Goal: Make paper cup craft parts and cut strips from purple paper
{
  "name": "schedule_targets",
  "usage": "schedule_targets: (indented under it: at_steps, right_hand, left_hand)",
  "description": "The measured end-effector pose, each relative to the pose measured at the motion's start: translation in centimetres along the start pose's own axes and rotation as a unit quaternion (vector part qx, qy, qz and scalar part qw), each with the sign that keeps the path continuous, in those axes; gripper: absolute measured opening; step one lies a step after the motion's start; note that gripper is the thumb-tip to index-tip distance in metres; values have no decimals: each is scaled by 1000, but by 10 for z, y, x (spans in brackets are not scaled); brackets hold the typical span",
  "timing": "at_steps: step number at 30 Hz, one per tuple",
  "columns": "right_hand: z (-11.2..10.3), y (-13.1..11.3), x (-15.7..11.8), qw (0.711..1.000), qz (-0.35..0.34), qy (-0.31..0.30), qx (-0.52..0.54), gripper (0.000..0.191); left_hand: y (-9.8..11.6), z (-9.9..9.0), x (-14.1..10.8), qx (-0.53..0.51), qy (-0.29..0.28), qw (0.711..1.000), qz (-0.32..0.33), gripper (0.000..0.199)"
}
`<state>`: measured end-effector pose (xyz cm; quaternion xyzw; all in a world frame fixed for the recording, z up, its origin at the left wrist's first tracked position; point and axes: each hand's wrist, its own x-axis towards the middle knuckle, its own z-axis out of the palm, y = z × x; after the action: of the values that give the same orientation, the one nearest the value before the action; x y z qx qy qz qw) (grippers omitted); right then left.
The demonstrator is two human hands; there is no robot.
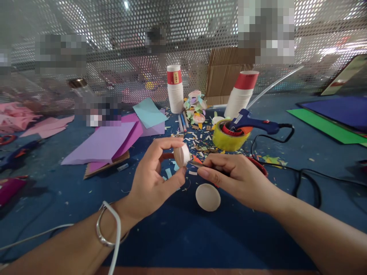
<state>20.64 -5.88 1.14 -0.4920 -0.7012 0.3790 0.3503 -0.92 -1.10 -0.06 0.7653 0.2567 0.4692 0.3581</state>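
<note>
Left forearm (77,233), white disc (181,155) between fingers (168,143)

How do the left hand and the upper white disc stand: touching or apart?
Touching. The head view shows the left hand pinching the upper white disc between thumb and fingers.

A perforated metal panel (195,23) spans the rear of the blue work surface (160,244). A reddish-brown strip (183,271) borders the near edge. A small bright light (126,4) shows at upper left; a brighter area (329,50) shows at upper right.
</note>
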Motion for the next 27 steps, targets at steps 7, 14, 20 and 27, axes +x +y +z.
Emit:
schedule_targets:
  at_steps: [7, 14, 20, 27]
  right_hand:
    - [-1, -1, 1, 1000, -3, -9, -5, 44]
    - [-2, 0, 0, 1000, -11, -16, -10, 45]
    - [-3, 0, 0, 999, -23, -22, -13, 44]
    - [-3, -1, -1, 999, -23, -28, -7, 45]
  left_hand:
    - [5, -2, 1, 46, -10, 998, 33, 48]
    - [5, -6, 2, 52, -29, 997, 47, 50]
    - [5, -12, 4, 60, -58, 995, 49, 52]
    - [7, -13, 4, 63, -62, 995, 39, 49]
